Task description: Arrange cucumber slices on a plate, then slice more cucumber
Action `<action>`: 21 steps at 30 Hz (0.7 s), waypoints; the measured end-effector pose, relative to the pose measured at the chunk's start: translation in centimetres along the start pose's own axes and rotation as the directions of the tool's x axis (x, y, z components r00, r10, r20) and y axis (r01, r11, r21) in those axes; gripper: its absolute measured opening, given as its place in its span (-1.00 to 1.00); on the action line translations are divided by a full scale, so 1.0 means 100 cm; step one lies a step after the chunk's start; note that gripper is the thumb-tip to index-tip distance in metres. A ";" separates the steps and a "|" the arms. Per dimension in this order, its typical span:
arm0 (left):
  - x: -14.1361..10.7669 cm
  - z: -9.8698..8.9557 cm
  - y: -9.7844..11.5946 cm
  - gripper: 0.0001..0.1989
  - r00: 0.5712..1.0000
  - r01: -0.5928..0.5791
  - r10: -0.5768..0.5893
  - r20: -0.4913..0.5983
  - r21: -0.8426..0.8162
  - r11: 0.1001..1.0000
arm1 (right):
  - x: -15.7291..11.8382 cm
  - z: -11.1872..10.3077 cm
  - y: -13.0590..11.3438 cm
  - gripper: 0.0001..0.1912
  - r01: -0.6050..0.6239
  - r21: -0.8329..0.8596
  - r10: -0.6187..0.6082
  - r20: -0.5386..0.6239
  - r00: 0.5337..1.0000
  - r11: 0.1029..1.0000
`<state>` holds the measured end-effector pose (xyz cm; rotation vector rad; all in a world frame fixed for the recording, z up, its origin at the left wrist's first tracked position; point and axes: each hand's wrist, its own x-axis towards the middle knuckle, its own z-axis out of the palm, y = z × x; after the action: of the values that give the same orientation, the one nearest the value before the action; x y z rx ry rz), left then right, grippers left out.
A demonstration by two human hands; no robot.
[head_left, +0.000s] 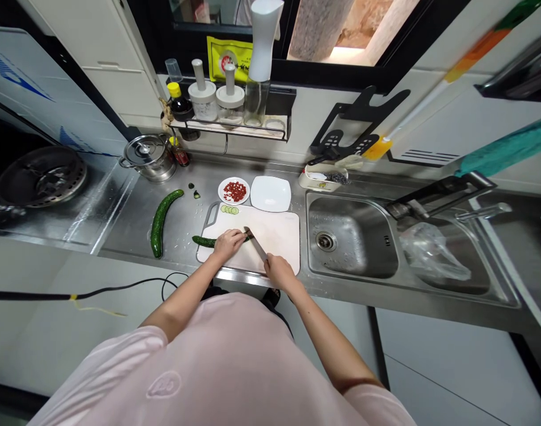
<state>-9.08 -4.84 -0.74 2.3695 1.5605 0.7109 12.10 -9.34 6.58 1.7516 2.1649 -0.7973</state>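
Observation:
On a white cutting board (277,234) lies a dark green cucumber (203,241), its left end reaching past the board's edge. My left hand (229,244) is closed over it, fingertips close to the blade. In my right hand (279,271) is the handle of a kitchen knife (256,244), whose blade slants across the cucumber's right end. Several thin cucumber slices (230,209) lie in a row at the board's upper left. A second, whole cucumber (162,222) rests on the steel counter to the left.
Behind the board stand a plate of chopped red pieces (235,191) and a white square plate (271,193). The sink (354,236) is on the right, holding a plastic bag (434,251) in its second basin. A lidded pot (149,157) and a wok (42,176) are left.

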 end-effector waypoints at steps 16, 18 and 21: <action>0.001 0.000 0.000 -0.74 1.000 0.001 -0.001 0.012 0.000 1.000 | 0.015 -0.005 -0.007 -0.75 0.023 0.019 -0.023 -0.007 1.000 1.000; 0.001 0.000 0.000 -0.74 1.000 -0.004 0.004 0.011 0.002 1.000 | 0.018 -0.005 -0.008 -0.75 0.028 0.019 -0.028 -0.012 1.000 0.999; 0.001 0.000 0.000 -0.74 1.000 -0.004 0.004 0.006 -0.001 1.000 | 0.023 -0.006 -0.011 -0.73 0.027 0.021 -0.026 -0.014 1.000 0.999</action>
<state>-9.03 -4.77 -0.75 2.3718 1.5535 0.7049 10.53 -7.27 6.19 1.7466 2.2007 -0.8200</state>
